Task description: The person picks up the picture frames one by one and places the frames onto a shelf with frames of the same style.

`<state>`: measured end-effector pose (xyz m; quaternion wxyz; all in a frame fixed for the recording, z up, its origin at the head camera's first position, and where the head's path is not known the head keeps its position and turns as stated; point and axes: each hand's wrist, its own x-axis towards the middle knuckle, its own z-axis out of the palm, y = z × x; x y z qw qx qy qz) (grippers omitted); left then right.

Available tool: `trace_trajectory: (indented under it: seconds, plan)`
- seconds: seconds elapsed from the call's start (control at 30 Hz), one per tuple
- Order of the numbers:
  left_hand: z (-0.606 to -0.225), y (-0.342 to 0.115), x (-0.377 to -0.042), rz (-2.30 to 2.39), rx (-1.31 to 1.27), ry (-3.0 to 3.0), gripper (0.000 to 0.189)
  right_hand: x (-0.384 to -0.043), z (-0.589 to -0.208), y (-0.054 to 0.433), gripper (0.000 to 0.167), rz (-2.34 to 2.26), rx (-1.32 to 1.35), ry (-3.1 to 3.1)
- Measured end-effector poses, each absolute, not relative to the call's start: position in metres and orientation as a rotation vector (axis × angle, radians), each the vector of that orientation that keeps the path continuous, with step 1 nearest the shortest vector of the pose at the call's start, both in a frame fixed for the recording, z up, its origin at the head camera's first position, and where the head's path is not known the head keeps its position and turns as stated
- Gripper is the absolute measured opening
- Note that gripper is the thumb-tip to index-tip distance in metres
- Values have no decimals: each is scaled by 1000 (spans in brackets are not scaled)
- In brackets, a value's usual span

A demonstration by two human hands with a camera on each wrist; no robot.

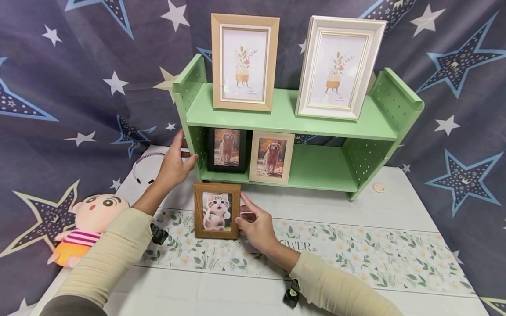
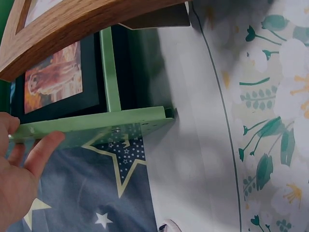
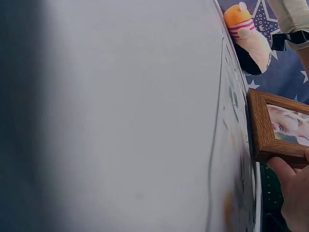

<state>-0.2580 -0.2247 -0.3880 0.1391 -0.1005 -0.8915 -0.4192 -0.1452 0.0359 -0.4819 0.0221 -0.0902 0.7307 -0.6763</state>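
My right hand point(image 1: 258, 224) grips a brown wooden picture frame point(image 1: 217, 234) by its right edge, thumb in front. The frame stands upright before the shelf and shows a kitten picture. In the right wrist view, the thumb point(image 3: 281, 169) lies on the wood. My left hand point(image 1: 176, 161) holds the front edge of the left side panel of a green two-tier shelf point(image 1: 253, 115); the left wrist view has fingers point(image 2: 46, 153) on both sides of that panel. On the lower tier, a black dog-photo frame point(image 1: 226, 169) leans beside a light wood one point(image 1: 270, 177).
On the top tier stand a tan frame point(image 1: 245, 105) and a white frame point(image 1: 328, 112). A plush doll point(image 1: 95, 224) sits at the table's left, near a thin cord point(image 1: 138, 164). A small ring point(image 1: 378, 188) lies to the right. Flowered cloth point(image 1: 356, 250) crosses the white table.
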Motion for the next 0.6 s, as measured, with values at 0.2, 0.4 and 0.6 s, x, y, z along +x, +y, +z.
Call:
trace_trajectory:
  seconds: [0.2,0.4,0.6]
  plan:
    - [-389,-225,-258,-1213,-292,-2575,87,-147,-484,42,73,-2123,-314,2232]
    - [-389,-226,-259,-1216,-295,-2569,87,-149,-482,48,75,-2146,-287,2212]
    - [-389,-226,-259,-1221,-298,-2567,86,-150,-481,56,77,-2142,-278,2205]
